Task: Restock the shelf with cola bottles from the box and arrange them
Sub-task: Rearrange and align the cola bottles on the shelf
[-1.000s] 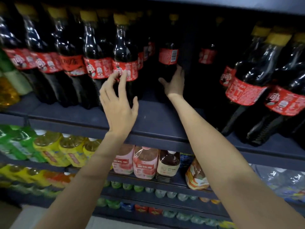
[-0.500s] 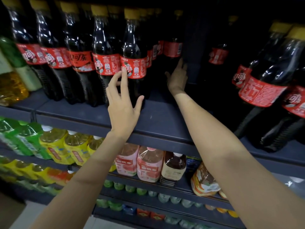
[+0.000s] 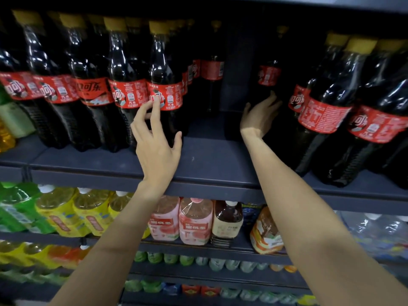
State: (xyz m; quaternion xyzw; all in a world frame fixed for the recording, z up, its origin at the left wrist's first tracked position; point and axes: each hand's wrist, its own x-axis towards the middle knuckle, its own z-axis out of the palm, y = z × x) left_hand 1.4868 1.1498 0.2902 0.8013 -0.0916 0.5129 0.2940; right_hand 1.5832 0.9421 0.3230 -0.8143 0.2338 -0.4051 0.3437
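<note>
Left hand point(image 3: 157, 146) is up at the front cola bottle point(image 3: 164, 89), fingers spread, fingertips on its red label, thumb wide, gripping nothing. Right hand point(image 3: 257, 120) reaches deep into the gap, fingers relaxed against a shadowed bottle point(image 3: 270, 85) at the far back; whether it grips is unclear. Cola bottles line the dark shelf point(image 3: 209, 160) either side; the box is out of view. Juice bottles point(image 3: 194, 219) fill the lower shelves.

The scene was dim, the back of the upper shelf point(image 3: 212, 155) lost in near-black shadow. Light fell from above and in front, leaving small white glints on the cola bottles point(image 3: 164, 85). Wide-angle distortion bent the shelf edges and tilted bottles at both sides. The lower rows were soft and blurred.
</note>
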